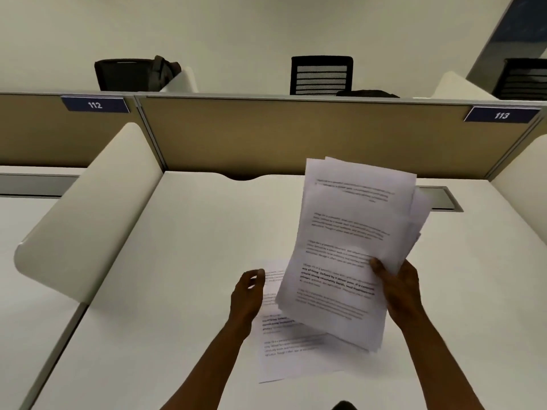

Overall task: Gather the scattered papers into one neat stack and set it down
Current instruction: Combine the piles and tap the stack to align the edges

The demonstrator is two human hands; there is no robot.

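My right hand (401,288) grips a loose bundle of printed papers (352,232) by its right edge, lifted above the white desk (183,261) and tilted; the sheets are fanned and uneven at the top right. One printed sheet (284,350) lies flat on the desk under the bundle. My left hand (247,294) hovers over that sheet's left edge, fingers curled and apart, holding nothing that I can see.
A rounded white side divider (85,214) stands at the left of the desk, and a tan back panel (296,137) with labels 112 and 113 runs behind. A grey cable tray (441,199) is set into the desk's far right. Black chairs (321,75) stand beyond the panel.
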